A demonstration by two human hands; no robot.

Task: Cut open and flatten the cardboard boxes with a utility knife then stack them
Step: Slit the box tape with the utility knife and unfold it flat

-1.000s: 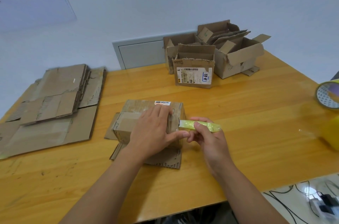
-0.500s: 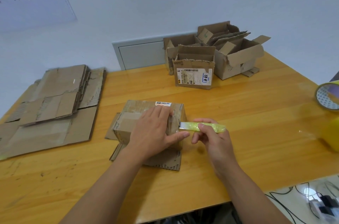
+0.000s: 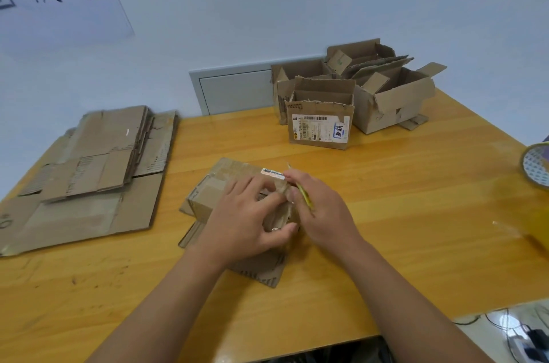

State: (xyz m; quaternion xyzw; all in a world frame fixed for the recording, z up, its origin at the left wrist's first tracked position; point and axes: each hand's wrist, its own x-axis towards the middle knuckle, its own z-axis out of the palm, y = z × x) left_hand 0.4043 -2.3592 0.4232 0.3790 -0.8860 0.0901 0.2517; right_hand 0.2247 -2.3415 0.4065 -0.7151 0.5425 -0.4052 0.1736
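Cardboard-brown taped box (image 3: 221,187) is mid-cut — left hand (image 3: 246,220) spread flat on top, right hand (image 3: 322,211) gripping the yellow-green utility knife (image 3: 304,195) just beside it — next, probably a steady slice clear of the thumb.

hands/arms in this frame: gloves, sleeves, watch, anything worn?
Nothing worn that shows. Left hand and right hand are bare, no gloves, no visible rings. Both forearms are bare to the frame edge: no sleeves, watch or bands in view.
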